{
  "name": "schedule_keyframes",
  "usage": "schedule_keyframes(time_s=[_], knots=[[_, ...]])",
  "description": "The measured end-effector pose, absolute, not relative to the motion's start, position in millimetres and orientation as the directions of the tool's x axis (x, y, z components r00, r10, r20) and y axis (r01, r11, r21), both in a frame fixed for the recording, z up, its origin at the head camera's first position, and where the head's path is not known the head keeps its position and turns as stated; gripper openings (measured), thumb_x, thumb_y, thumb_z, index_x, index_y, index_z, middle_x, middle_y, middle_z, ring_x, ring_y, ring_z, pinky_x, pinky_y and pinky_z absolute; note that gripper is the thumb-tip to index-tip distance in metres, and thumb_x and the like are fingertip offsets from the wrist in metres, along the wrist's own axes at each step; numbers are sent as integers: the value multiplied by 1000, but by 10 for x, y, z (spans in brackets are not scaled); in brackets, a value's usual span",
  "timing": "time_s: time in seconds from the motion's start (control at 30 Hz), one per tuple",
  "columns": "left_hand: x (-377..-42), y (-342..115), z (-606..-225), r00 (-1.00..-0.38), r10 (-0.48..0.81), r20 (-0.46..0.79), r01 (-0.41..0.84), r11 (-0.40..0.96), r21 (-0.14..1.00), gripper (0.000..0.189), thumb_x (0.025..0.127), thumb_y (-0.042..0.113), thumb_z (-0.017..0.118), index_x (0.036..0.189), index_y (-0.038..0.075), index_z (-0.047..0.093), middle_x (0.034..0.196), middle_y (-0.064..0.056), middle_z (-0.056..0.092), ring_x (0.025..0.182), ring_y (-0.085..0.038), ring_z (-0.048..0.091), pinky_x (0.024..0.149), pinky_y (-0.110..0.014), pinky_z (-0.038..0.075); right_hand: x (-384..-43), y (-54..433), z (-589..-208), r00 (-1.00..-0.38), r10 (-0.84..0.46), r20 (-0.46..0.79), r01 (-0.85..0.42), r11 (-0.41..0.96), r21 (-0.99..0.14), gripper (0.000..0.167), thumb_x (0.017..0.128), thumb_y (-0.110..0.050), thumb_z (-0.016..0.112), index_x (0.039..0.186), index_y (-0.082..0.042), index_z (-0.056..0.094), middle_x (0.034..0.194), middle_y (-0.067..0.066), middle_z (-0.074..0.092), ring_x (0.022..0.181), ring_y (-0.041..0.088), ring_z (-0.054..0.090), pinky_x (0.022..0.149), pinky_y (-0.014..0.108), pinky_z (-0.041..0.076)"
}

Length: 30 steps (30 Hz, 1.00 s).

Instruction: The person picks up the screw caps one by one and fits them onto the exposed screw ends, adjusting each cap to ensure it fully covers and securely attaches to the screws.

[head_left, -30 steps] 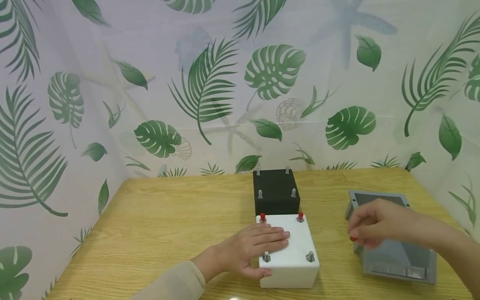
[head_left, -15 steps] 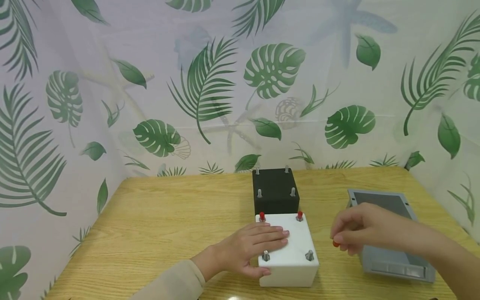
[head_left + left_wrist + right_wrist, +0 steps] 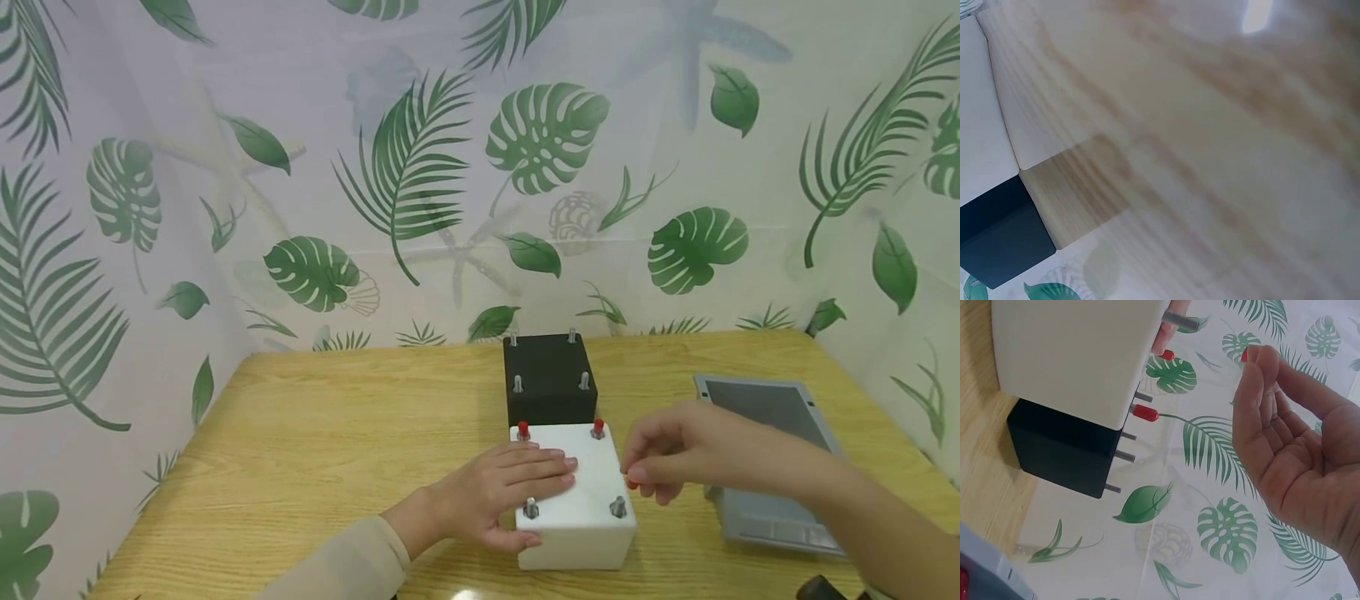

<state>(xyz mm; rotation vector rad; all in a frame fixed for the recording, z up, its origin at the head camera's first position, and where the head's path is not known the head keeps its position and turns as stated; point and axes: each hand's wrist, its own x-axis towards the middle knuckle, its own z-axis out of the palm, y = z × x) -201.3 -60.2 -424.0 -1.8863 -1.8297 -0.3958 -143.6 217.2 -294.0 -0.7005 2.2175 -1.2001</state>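
Observation:
A white box (image 3: 577, 546) stands near the table's front, with upright metal studs at its top corners. Red caps (image 3: 597, 428) cover its two far studs, while the two near studs (image 3: 618, 507) are bare metal. My left hand (image 3: 495, 496) lies with fingers extended over the box top, thumb against the front face. Beside the box's right edge, my right hand (image 3: 675, 450) pinches a small red cap (image 3: 632, 483) between thumb and fingertips. The right wrist view shows that red cap (image 3: 1245, 354) mostly hidden by the fingers.
Directly behind the white box sits a black box (image 3: 547, 358) with bare metal studs. A grey tray (image 3: 780, 517) stands to the right, partly behind the right forearm; something red (image 3: 963, 584) shows in it. A leaf-patterned curtain (image 3: 420, 317) borders the wooden table (image 3: 337, 417).
My right hand has moved left from over the grey tray to the white box's right edge, carrying the red cap. My left hand has stayed on the box.

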Motion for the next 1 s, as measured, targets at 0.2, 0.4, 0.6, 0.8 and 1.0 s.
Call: schedule_keyframes(time_s=[0.2,0.4,0.6,0.8,1.0], knots=[[-2008,-609,-4240,52,857,512,993,11,-118,61,97,45,33,136,1,49,142,-10,48,136,-19,38,113,-31,28,-1467,2058,-2914,-727,-658,-194,-197,471,-860,14,90,-17,63,94,-4,65,84,5,66,70,15,64,66,30,57],[-2007,-606,-4246,57,855,515,992,8,-124,61,98,46,29,135,1,49,141,-10,49,136,-19,39,113,-30,28,-1482,1932,-2902,-709,-684,-174,-215,444,-870,13,90,-16,63,93,-4,66,83,4,66,71,15,66,66,32,57],[-2016,-611,-4256,70,842,535,989,13,-151,59,98,45,32,132,1,52,138,-11,52,132,-20,43,112,-32,30,-1485,1765,-2913,-697,-697,-170,-224,437,-871,10,89,-14,63,92,-5,66,82,3,67,69,15,65,64,31,57],[-2035,-629,-4271,88,835,544,980,26,-199,52,89,43,53,123,4,60,128,-8,60,127,-20,49,111,-34,31,-1494,1585,-2996,-673,-724,-154,-233,404,-885,8,88,-12,64,89,-4,67,78,0,65,66,13,64,62,27,56],[-2042,-635,-4274,97,835,542,980,15,-198,51,85,41,60,119,3,61,125,-10,62,124,-20,52,111,-34,32,-1513,1464,-3080,-690,-710,-139,-243,408,-880,7,88,-11,65,87,-4,67,75,1,65,64,12,63,61,24,55]])
